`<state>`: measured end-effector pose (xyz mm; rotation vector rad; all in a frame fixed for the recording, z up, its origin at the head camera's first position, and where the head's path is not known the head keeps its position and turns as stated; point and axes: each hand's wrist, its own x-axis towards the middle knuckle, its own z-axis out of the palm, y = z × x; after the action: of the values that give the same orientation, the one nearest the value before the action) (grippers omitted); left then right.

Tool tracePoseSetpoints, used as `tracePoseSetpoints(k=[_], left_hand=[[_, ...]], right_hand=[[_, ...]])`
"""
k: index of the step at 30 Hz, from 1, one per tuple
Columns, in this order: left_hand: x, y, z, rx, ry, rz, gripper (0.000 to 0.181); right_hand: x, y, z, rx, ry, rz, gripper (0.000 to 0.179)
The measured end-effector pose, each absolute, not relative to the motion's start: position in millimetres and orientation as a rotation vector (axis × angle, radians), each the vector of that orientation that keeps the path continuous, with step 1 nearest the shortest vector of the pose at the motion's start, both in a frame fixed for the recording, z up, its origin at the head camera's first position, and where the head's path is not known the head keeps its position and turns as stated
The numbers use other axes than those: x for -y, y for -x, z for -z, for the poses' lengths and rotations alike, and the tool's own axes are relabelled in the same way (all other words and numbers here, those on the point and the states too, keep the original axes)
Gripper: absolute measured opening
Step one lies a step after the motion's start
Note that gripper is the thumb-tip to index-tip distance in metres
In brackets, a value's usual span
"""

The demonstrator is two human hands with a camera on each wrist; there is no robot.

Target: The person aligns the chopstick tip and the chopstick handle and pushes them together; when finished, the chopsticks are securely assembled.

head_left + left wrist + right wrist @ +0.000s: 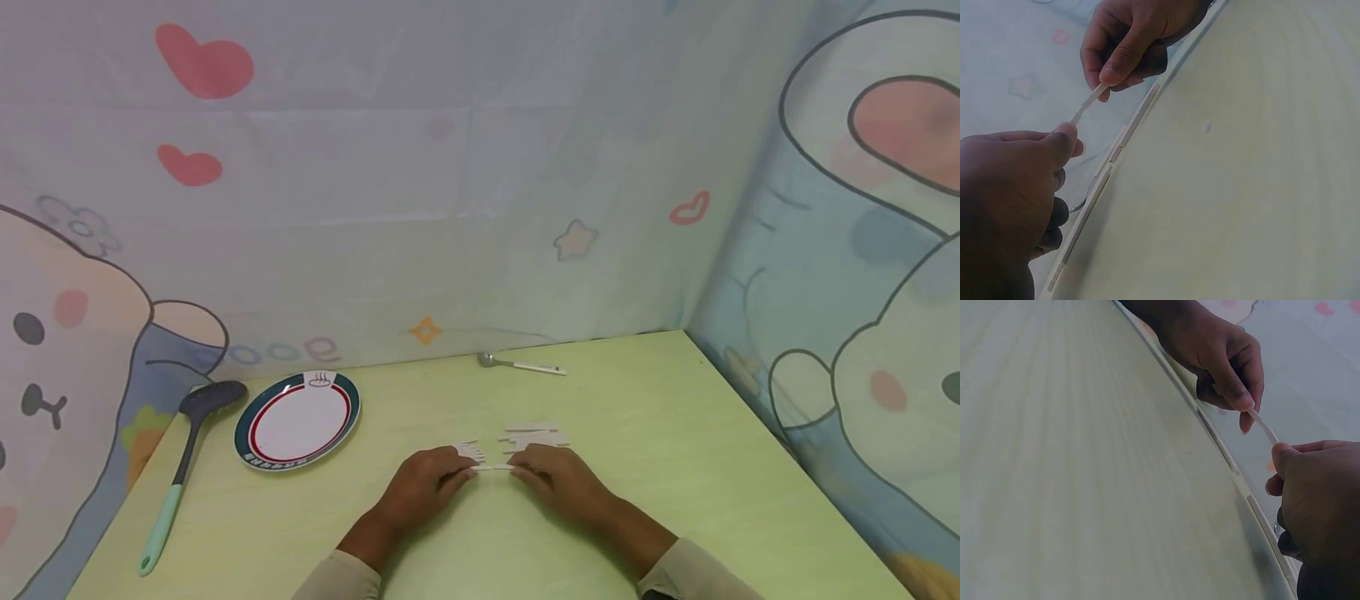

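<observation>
A thin white stick [492, 467] spans the gap between the two hands, low over the table's near middle. Thumb and fingers of my left hand [423, 483] pinch one end; my right hand [562, 479] pinches the other. In the left wrist view the stick [1088, 104] shows a small step midway; whether it is one piece or two I cannot tell. Just beyond the left fingers lies a bunch of short white sticks [470, 450], partly hidden. Several longer white sticks [536, 435] lie side by side beyond the right hand.
On the pale table [697, 458], a plate [300, 417] with a dark green rim stands at the left. A skimmer [180, 467] with a mint handle lies beside it along the left edge. A small spoon [521, 364] lies near the back. Printed cloth [450, 275] hangs behind the table.
</observation>
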<state>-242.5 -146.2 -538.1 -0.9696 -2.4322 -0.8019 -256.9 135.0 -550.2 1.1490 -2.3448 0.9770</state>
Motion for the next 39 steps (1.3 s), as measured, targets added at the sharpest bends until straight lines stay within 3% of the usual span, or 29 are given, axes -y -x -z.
tracePoseSetpoints(k=[39], left_hand=[[135,237,532,2.406,1.044,0.818,0.007]], right_hand=[[-130,255,545,2.268,-1.188,-1.104,0.008]])
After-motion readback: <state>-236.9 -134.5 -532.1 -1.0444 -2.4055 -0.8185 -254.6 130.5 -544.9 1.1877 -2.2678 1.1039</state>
